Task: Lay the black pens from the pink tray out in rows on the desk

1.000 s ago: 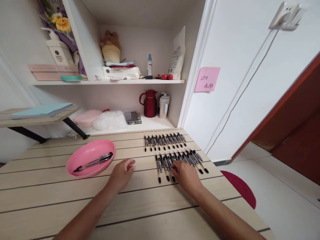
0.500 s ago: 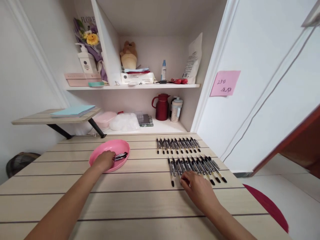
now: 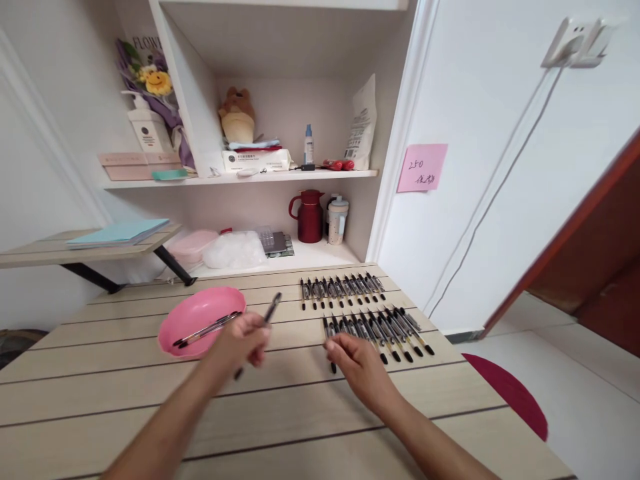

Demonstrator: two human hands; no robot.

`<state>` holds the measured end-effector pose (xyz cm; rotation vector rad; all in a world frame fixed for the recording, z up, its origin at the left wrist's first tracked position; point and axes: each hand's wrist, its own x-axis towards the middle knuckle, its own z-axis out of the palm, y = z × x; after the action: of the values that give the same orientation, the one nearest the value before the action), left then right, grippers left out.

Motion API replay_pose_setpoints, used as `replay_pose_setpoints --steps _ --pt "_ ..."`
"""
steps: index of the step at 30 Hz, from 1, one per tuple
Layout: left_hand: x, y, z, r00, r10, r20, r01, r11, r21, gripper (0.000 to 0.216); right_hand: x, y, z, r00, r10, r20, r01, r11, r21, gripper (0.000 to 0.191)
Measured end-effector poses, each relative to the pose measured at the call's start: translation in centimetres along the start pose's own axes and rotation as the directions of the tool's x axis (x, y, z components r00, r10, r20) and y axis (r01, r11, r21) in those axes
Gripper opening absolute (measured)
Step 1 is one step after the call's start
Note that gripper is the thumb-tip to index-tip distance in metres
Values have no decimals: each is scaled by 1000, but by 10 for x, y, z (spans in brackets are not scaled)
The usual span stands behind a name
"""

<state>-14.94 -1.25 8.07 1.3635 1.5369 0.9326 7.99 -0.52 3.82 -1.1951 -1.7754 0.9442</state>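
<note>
Slatted wooden table (image 3: 310, 413), carrying the pink bowl (image 3: 173, 339) on its left part. White shelf alcove (image 3: 285, 107) well behind the bowl, up and to the right.

Inside the bowl, a few black pens (image 3: 205, 329), lying crosswise and reaching toward its right rim. To the right of the bowl, two rows of black pens laid side by side on the table. Far row (image 3: 343, 289) about level with the bowl's back rim. Near row (image 3: 385, 327) about level with its front rim and further right.

Left hand (image 3: 243, 341) just right of the bowl, near its front rim, closed around a single black pen (image 3: 270, 312). Pen pinched in the fingers, raised off the table, tilted with its upper end pointing up and away from the bowl.

Right hand (image 3: 357, 365) further right, well apart from the bowl, palm down, fingers half curled. Fingertips (image 3: 334, 343) at the left end of the near row, touching the leftmost pens there; no telling whether clamped on one.

Dark red jug (image 3: 309, 217) and pale lidded cup (image 3: 337, 220) far behind the bowl, on the alcove's lower shelf. Pink sticky note (image 3: 421, 168) on the wall, high up and far right of the bowl.
</note>
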Motion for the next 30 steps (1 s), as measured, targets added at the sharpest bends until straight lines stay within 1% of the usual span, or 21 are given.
replay_pose_setpoints --steps 1,2,4,6,8,10,13,15,20,23,26,28,30 --pt "-7 0 24 998 -14 69 25 987 -160 21 2 -5 8 1000 11 -6 -9 980 199 32" --pt "-14 -2 47 993 -24 114 54 960 -273 20 3 -9 17 999 29 -19 -20 930 368 33" --pt "-23 -10 86 989 -68 131 117 899 -421 20 4 -13 35 995 97 -5 -76 802 593 36" --pt "-26 -19 109 988 -84 128 138 850 -508 20 4 -12 51 973 232 -9 -157 684 712 36" --pt "-27 -28 120 989 -88 122 141 820 -554 25 4 -5 62 942 335 11 -225 607 762 35" --pt "-27 -33 122 987 -101 124 154 805 -573 34 3 3 69 925 379 17 -248 570 783 34" --pt "-29 -35 119 983 -126 131 178 803 -568 39 4 11 70 926 378 -6 -220 552 804 33" --pt "-30 -33 118 984 -129 126 178 814 -553 39 5 11 68 928 372 -3 -216 546 810 33" --pt "-32 -32 117 985 -100 138 159 836 -525 46 8 4 58 924 382 39 -251 524 814 36" --pt "-30 -35 117 985 -92 148 156 838 -523 43 9 4 55 935 353 37 -243 562 791 36" --pt "-29 -38 116 983 -69 170 150 838 -524 30 10 6 52 944 329 -9 -209 622 755 36" --pt "-28 -40 114 976 -53 209 160 828 -537 25 12 8 50 937 346 -42 -203 641 740 37" --pt "-28 -40 112 966 -46 255 185 812 -553 24 15 10 47 923 373 -96 -188 655 732 37"
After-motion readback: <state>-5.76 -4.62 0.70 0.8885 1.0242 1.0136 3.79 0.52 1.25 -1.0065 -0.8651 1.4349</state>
